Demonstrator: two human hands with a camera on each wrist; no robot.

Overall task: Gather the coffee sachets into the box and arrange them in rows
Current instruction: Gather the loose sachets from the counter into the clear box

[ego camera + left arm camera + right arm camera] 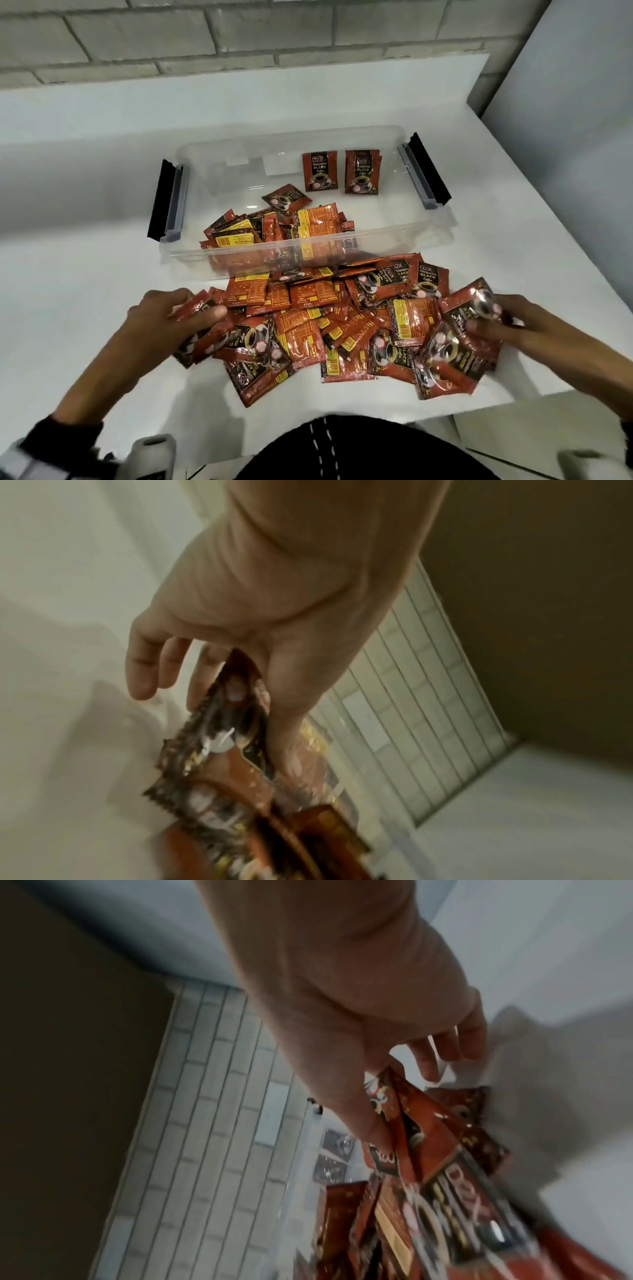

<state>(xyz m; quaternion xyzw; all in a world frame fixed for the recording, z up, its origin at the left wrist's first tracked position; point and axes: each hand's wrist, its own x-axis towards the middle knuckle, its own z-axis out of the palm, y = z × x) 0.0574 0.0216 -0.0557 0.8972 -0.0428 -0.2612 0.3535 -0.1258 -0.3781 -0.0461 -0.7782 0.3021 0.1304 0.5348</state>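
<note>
A heap of red and black coffee sachets [329,318] lies on the white table in front of a clear plastic box [428,228]. Two sachets [320,171] stand upright at the box's back right, and a loose pile of sachets [274,226] lies at its front. My left hand [185,318] grips sachets [226,723] at the heap's left edge, thumb on top. My right hand [493,318] pinches sachets [421,1131] at the heap's right edge. Both wrist views are blurred.
The box has black and grey latches at its left end [168,202] and right end [424,174]. A grey brick wall [239,31] stands behind the table. The table's near edge [513,401] runs just before my body.
</note>
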